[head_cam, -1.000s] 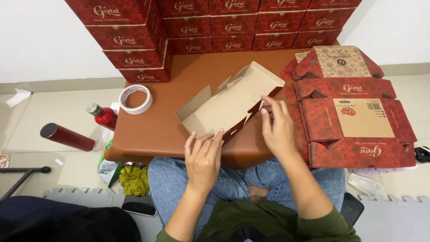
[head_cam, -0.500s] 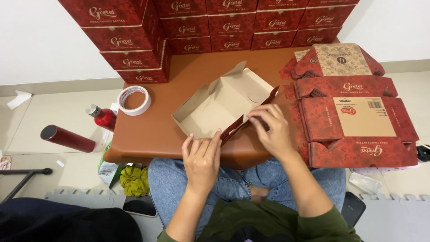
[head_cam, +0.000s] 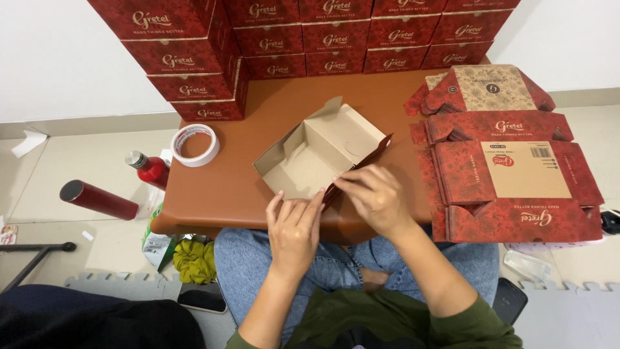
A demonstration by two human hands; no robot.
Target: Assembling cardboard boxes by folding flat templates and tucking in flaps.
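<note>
Both hands work at the near edge of a half-folded cardboard box (head_cam: 320,152), red outside and plain brown inside, which sits open-topped on the low brown table (head_cam: 239,187) just ahead of the fingers. The left hand (head_cam: 295,226) lies flat, fingers pressed together against the box's near wall. The right hand (head_cam: 372,197) pinches the red flap at that wall's right corner, its fingertips almost meeting the left's. To the right of the right hand lies a stack of flat unfolded boxes (head_cam: 510,168). Left of the left hand sit a tape roll (head_cam: 194,145) and a red bottle (head_cam: 148,169); beyond the box stand stacked finished red boxes (head_cam: 303,35).
</note>
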